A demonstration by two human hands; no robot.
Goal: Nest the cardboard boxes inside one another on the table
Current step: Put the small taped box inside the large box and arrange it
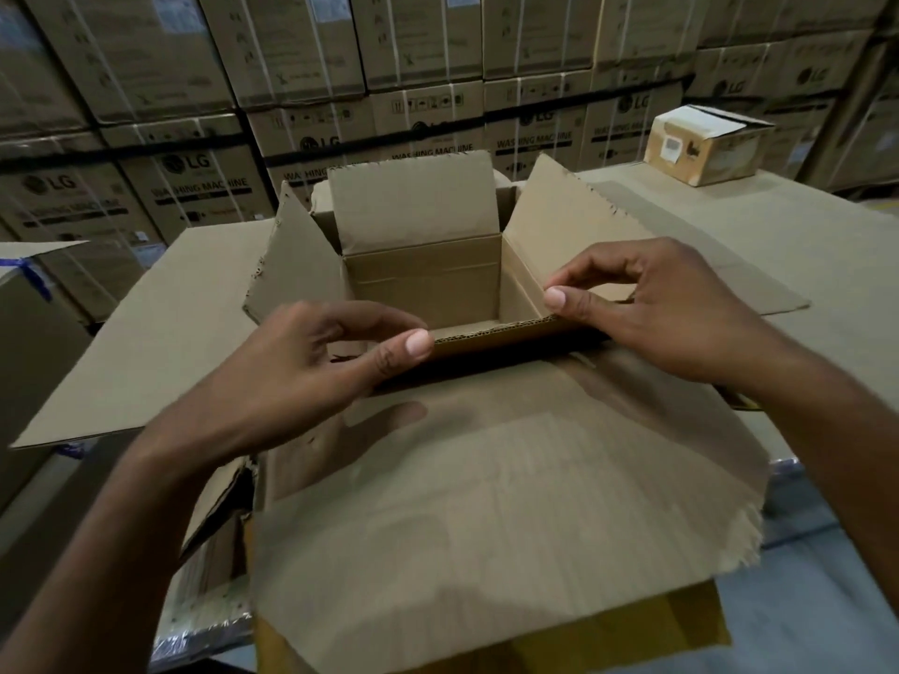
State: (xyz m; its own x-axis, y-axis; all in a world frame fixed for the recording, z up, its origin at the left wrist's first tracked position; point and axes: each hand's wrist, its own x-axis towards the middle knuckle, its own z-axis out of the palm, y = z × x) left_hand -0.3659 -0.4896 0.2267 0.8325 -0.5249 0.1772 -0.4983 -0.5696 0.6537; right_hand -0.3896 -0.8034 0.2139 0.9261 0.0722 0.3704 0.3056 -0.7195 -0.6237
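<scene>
Dim whse; stacked LG washing-machine cartons [413,51] at back

"LG", "WASHING MACHINE" printed on stacked cartons [194,182] behind table.

My left hand [301,377] and right hand [676,308] pinch the near edge of the small open box [423,284]. It sits between the spread flaps of the bigger box [486,503].

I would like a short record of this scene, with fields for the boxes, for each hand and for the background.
Inner: small open box, flaps up, empty, set in the large box
Outer: large box, flaps spread outward
Left: left hand pinches the small open box's near edge
Right: right hand pinches its near right corner
Aside: taped box, far right on the table
Background: stacked cartons
</scene>
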